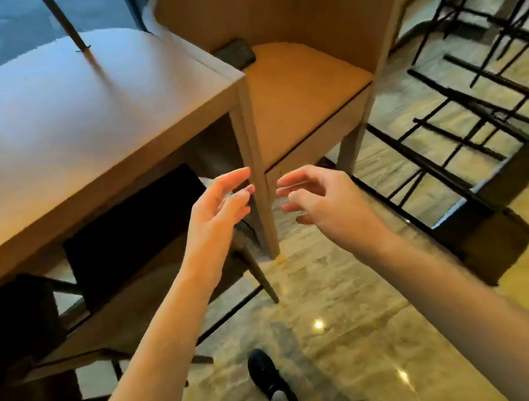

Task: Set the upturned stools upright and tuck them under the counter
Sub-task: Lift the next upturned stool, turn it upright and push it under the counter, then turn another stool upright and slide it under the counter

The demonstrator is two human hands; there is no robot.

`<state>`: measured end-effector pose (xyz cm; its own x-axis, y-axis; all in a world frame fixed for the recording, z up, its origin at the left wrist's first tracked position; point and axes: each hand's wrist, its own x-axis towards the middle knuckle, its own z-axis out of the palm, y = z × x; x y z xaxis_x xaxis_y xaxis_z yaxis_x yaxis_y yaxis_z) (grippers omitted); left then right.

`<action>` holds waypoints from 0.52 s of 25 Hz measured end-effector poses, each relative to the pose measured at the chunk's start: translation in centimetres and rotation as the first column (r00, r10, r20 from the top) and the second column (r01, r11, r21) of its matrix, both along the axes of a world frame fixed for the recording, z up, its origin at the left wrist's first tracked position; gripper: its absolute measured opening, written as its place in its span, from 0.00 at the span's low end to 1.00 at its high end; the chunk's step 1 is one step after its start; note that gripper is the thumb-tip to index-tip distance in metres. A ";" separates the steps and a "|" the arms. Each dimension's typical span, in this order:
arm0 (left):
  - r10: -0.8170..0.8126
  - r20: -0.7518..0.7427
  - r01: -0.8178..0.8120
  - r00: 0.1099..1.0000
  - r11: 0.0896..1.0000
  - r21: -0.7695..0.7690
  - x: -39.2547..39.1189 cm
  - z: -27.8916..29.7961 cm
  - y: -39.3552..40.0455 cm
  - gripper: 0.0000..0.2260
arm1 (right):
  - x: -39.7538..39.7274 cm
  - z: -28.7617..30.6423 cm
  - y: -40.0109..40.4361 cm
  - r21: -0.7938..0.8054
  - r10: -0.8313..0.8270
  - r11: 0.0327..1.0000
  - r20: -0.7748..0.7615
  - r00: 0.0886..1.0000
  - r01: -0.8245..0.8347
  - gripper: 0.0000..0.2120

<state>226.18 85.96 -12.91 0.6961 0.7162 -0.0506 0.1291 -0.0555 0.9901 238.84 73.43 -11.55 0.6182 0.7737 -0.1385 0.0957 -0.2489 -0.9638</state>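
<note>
At center frame, the left hand and right hand hover empty, fingers loosely spread, beside the counter leg. Upturned stools lie at right of frame, black legs slanting upward, nearer the right hand.

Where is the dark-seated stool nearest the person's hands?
The stool stands upright, tucked under the wooden counter at the left of the head view, just left of the left hand.
</note>
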 end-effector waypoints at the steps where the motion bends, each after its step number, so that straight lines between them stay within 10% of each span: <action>1: -0.045 0.040 0.046 0.998 0.999 -0.024 2.1 -0.2 -2.6 0.12 | 1.3 0.1 -3.4 0.013 -0.059 0.998 -0.003 0.998 0.059 0.09; 13: -0.586 0.207 0.602 0.783 0.798 -0.019 22.6 2.2 -32.2 0.15 | 10.1 2.6 -37.9 0.093 -0.674 0.737 0.012 0.739 0.670 0.12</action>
<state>248.77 53.74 -10.70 0.9843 0.1566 0.0816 -0.0855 0.0181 0.9962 248.90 35.52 -8.98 0.9851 0.1619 -0.0588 -0.0274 -0.1893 -0.9815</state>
